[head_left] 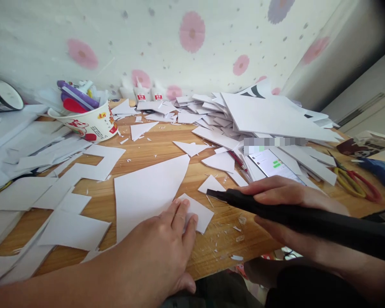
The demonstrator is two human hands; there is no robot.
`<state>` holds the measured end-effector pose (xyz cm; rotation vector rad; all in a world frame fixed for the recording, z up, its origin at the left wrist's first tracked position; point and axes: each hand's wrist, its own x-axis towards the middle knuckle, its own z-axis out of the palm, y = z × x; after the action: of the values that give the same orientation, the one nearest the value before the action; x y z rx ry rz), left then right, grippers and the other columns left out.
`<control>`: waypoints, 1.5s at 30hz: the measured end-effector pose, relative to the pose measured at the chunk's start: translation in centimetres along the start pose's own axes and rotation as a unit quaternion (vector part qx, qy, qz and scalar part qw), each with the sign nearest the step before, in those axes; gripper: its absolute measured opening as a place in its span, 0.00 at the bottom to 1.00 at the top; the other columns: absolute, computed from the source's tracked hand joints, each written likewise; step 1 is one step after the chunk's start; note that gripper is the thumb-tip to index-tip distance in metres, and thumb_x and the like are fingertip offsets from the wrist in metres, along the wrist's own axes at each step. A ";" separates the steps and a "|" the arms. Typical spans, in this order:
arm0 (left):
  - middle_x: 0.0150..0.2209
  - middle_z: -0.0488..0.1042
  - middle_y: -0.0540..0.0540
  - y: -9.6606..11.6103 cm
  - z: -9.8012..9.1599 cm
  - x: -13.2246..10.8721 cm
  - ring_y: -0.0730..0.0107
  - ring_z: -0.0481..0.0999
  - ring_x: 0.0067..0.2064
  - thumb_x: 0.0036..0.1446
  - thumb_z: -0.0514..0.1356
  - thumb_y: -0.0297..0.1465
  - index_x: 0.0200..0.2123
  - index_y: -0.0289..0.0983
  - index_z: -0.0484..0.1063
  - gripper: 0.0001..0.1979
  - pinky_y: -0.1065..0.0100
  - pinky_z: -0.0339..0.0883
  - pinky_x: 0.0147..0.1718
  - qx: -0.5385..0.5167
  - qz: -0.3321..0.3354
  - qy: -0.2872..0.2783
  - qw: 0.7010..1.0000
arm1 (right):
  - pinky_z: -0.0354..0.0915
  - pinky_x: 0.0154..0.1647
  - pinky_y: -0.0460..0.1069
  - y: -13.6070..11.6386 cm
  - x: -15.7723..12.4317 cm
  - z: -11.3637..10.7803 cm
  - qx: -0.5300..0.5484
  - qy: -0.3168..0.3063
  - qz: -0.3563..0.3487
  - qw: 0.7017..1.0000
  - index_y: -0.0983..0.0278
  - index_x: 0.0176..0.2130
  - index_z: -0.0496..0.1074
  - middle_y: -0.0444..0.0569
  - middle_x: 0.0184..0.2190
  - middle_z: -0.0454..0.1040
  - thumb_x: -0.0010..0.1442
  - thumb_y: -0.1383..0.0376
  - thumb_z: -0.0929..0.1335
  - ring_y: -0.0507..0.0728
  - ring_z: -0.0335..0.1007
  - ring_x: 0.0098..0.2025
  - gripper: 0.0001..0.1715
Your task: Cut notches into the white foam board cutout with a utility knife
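My left hand (160,244) lies flat with fingers stretched out on a large white card sheet (147,192) on the wooden table (211,248). Its fingertips rest on a small white card square (199,211). My right hand (285,201) is closed around a long black tool (308,218) that lies nearly level over the table's front edge. The tool's narrow tip (210,193) points left, close to the small square and just right of my left fingertips.
White card offcuts cover the left side and a big pile (259,115) fills the back right. A paper cup with pens (90,119) stands back left. A phone (272,164) lies in the pile; scissors (356,182) lie at far right. Glue bottles line the wall.
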<state>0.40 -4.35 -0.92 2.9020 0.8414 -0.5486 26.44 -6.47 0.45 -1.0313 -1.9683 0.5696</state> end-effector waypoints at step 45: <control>0.65 0.48 0.16 0.1 -0.2 0.4 0.30 0.50 0.65 0.47 0.65 0.53 0.66 0.31 0.55 0.50 0.42 0.63 0.54 -0.045 -0.016 -0.034 0.998 | 0.74 0.42 0.50 1.1 1.4 2.1 0.005 -0.132 -0.099 0.986 0.59 0.50 0.69 0.52 0.49 0.74 0.55 0.75 0.69 0.58 0.75 0.48 0.23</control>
<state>0.81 -4.16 -0.84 2.7769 0.8796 -0.5924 24.78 -4.67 -0.82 -0.7726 -2.2662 0.6312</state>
